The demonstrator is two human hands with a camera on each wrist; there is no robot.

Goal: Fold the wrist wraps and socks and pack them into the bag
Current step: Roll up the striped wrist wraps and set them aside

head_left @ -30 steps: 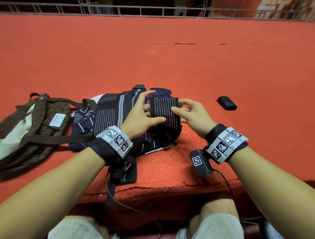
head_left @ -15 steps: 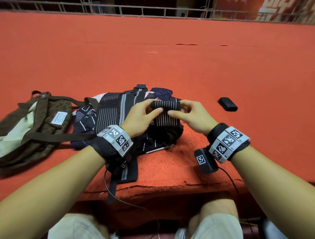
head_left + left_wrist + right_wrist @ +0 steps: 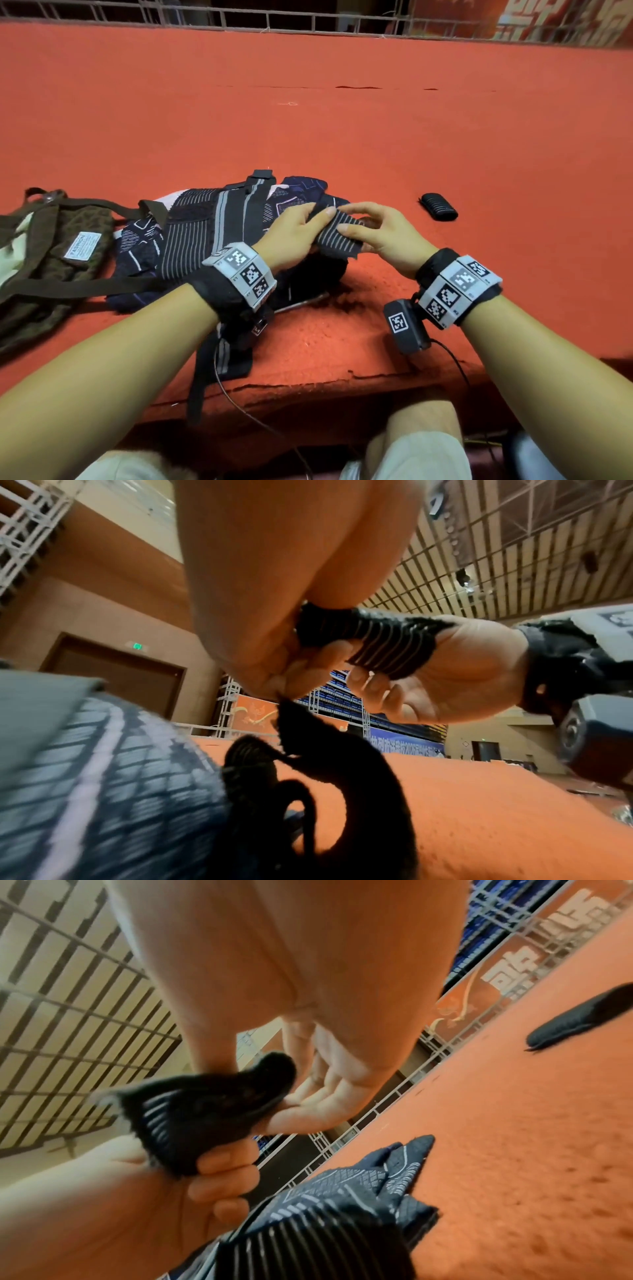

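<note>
A: Head view: my left hand (image 3: 291,233) and right hand (image 3: 387,236) both pinch the striped wrist wrap (image 3: 337,236) above the pile (image 3: 191,240), near the surface's front edge. Bag (image 3: 51,246) lies left.

B: Wrist views?

A: Left wrist: wrap's tail hangs limp. Right wrist: soft, light elastic; I'd grip the folded edge.

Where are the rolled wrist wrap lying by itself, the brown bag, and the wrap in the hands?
Rolled wrist wrap (image 3: 439,207): head view, middle of the roll.
Brown bag (image 3: 51,240): head view, front panel beside the label.
Held wrist wrap (image 3: 335,235): head view, striped face between both hands.
</note>
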